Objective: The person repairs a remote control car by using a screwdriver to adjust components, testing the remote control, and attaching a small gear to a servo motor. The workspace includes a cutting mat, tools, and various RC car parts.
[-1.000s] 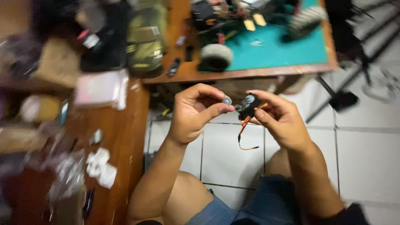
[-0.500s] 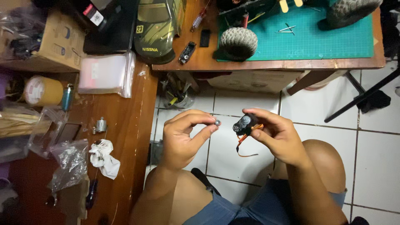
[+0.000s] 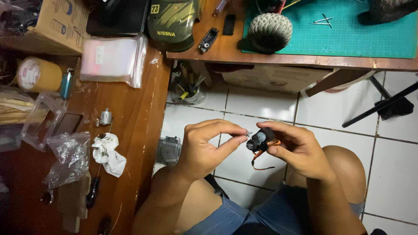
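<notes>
My right hand [image 3: 296, 150] holds a small black servo motor [image 3: 260, 140] with an orange wire loop hanging under it, above my lap and the white tiled floor. My left hand [image 3: 209, 146] pinches a tiny pale part [image 3: 248, 131] between thumb and forefinger, right at the servo's round top. Whether the part touches the servo is too small to tell. Both forearms rise from the bottom edge over my bare knees and blue shorts.
A wooden bench on the left carries a crumpled white rag [image 3: 109, 153], clear plastic bags [image 3: 112, 60], a tape roll [image 3: 38, 75] and a cardboard box [image 3: 61, 21]. The far desk holds a green cutting mat [image 3: 348, 39], a knobby tyre [image 3: 270, 31] and a green toy car body [image 3: 172, 21].
The view has tilted down and steadied, so my hands sit lower in the frame. My left fingertips have closed in on the servo's top with the tiny part.
</notes>
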